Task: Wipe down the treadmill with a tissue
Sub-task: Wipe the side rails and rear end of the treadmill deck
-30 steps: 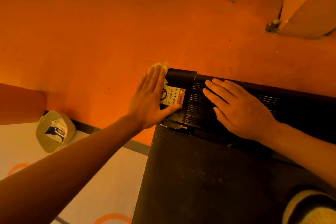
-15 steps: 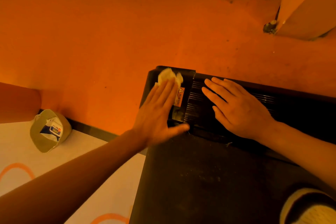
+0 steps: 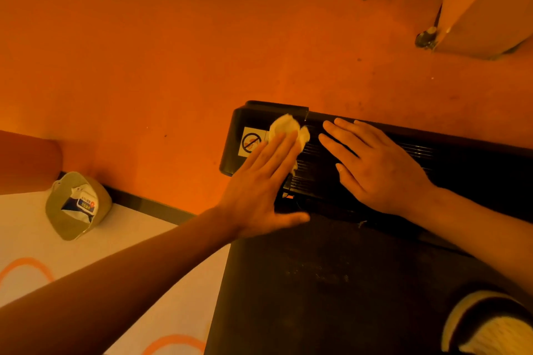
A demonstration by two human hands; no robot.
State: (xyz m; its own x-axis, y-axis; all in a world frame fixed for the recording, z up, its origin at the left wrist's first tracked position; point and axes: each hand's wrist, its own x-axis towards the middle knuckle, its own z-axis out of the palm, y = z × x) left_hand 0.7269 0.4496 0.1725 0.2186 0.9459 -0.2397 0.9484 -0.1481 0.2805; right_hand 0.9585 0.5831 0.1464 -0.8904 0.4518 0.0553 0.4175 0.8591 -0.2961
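Head view: treadmill (image 3: 331, 282), end-cover corner.
- Left hand (image 3: 259, 190): flat, fingers straight, pressing tissue (image 3: 285, 127) onto cover. Against half second earlier, hand and tissue sit further right, at edge of ribbed panel (image 3: 311, 173), just beside right hand (image 3: 377, 164).
- Right hand: flat on ribbed panel, fingers spread, holding nothing, position unchanged.
- Judgement: corner covered, stroke advancing along cover.
- Warning label (image 3: 251, 141): crossed-circle pictogram now exposed, text hidden under hand.
- Blue-printed pack (image 3: 82, 203), lower left: writing illegible.
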